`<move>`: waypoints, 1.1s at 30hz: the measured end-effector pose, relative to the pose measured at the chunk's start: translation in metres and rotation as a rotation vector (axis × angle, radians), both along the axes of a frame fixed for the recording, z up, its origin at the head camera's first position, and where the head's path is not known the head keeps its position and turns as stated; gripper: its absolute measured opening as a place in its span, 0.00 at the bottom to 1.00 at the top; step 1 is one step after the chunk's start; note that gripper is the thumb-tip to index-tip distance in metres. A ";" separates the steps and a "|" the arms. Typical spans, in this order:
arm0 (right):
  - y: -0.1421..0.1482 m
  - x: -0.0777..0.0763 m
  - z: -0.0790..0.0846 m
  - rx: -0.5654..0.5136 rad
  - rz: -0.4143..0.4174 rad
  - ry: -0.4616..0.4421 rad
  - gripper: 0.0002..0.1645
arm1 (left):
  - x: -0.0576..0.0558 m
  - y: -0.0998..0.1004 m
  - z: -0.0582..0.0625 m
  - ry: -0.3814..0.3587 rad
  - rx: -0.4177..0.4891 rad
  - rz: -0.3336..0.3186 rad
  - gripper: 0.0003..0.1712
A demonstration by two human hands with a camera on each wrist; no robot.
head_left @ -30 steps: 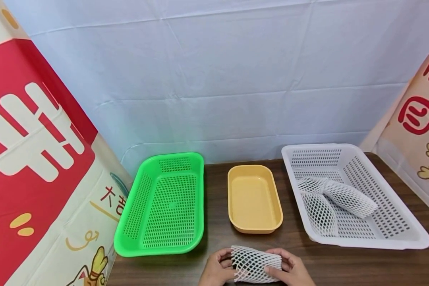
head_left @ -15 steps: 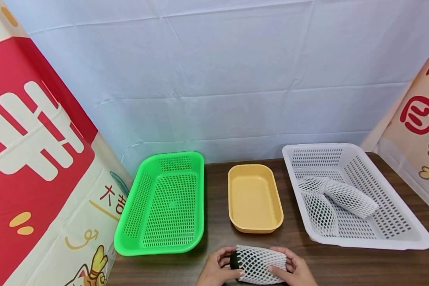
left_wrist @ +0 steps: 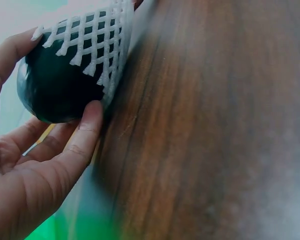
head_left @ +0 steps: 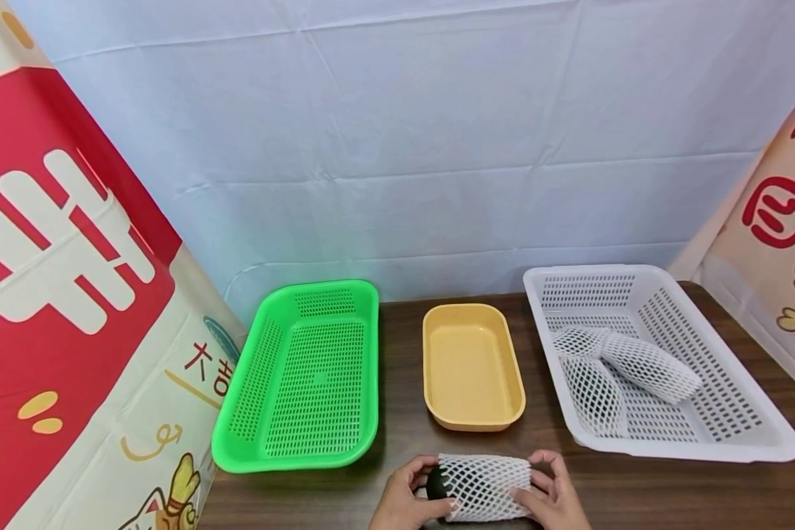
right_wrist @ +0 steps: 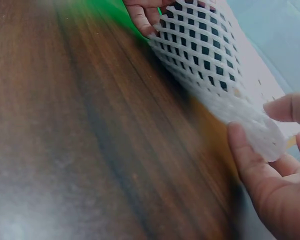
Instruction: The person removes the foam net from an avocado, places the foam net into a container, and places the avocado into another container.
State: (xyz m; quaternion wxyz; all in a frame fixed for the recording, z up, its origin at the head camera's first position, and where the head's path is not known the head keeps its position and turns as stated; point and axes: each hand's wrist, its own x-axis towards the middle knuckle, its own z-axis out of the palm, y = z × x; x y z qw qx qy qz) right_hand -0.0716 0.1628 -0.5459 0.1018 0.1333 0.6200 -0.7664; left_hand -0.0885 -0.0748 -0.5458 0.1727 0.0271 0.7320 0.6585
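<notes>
At the near edge of the head view, a white foam net sleeve (head_left: 486, 487) lies across a glossy, dark, rounded object (head_left: 435, 484). The object's smooth end sticks out of the sleeve on the left. My left hand (head_left: 407, 499) grips that bare end, thumb below and fingers around the far side, as the left wrist view also shows on the dark object (left_wrist: 57, 87). My right hand (head_left: 555, 499) holds the sleeve's other end; in the right wrist view the thumb presses the flattened foam net (right_wrist: 250, 127) while the index finger stands at its edge.
Behind the hands stands a yellow tray (head_left: 473, 368). A green basket (head_left: 371, 397) is to the left. At right, a white basket (head_left: 676, 447) contains foam-netted pieces (head_left: 649, 366). Dark wooden table (head_left: 397, 353) lies between them, with a pale cloth (head_left: 397, 147) behind.
The sleeve has shifted rightward, exposing the object's dark left end, which was covered at first. My right index finger has lifted away from the sleeve; the baskets stay put.
</notes>
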 end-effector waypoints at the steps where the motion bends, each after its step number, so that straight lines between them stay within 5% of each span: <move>1: -0.001 0.000 0.000 0.010 -0.024 0.007 0.36 | 0.000 0.000 -0.001 0.004 0.002 0.006 0.30; 11: -0.001 0.004 -0.002 0.120 -0.100 0.271 0.29 | 0.007 -0.012 0.001 -0.008 0.008 0.093 0.28; 17: -0.001 0.002 0.014 0.152 -0.100 0.429 0.29 | 0.011 -0.021 0.016 -0.021 0.037 0.128 0.29; 23: 0.001 -0.002 0.032 0.111 -0.056 0.591 0.15 | 0.017 -0.026 0.040 -0.006 0.106 0.129 0.28; 26: 0.002 -0.006 0.042 0.111 -0.050 0.616 0.11 | 0.020 -0.029 0.055 0.009 0.167 0.114 0.28; 29: 0.001 -0.011 0.050 0.118 -0.106 0.543 0.15 | 0.021 -0.032 0.069 0.057 0.203 0.106 0.29; 33: 0.002 -0.025 0.042 0.048 -0.158 0.510 0.22 | 0.019 -0.037 0.084 0.134 0.219 0.110 0.32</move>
